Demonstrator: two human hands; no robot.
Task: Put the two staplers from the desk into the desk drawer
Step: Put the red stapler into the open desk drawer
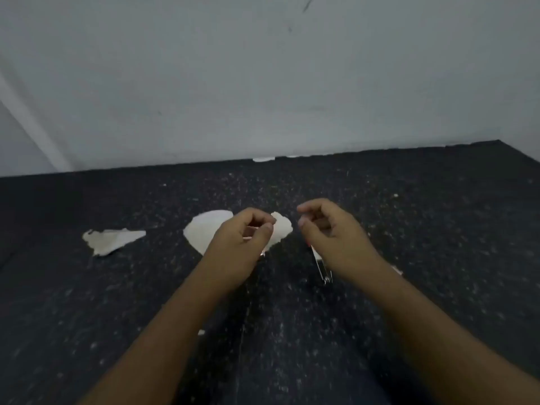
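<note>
My left hand (242, 244) is curled over the dark speckled desk (380, 317), thumb against forefinger. A slim pale stapler (250, 232) shows inside its grip, and a metal tip pokes out under the palm. My right hand (327, 232) hovers to its right with the fingers bent and slightly apart. A second stapler (323, 270), thin and silver with a bit of red at its far end, lies along that hand's lower edge, partly hidden. I cannot tell whether the right hand touches it. No drawer is in view.
A torn white paper piece (204, 229) lies under and behind my left hand, and a smaller crumpled scrap (111, 241) sits further left. A pale wall (263, 83) rises at the desk's far edge. Small white specks dot the desk.
</note>
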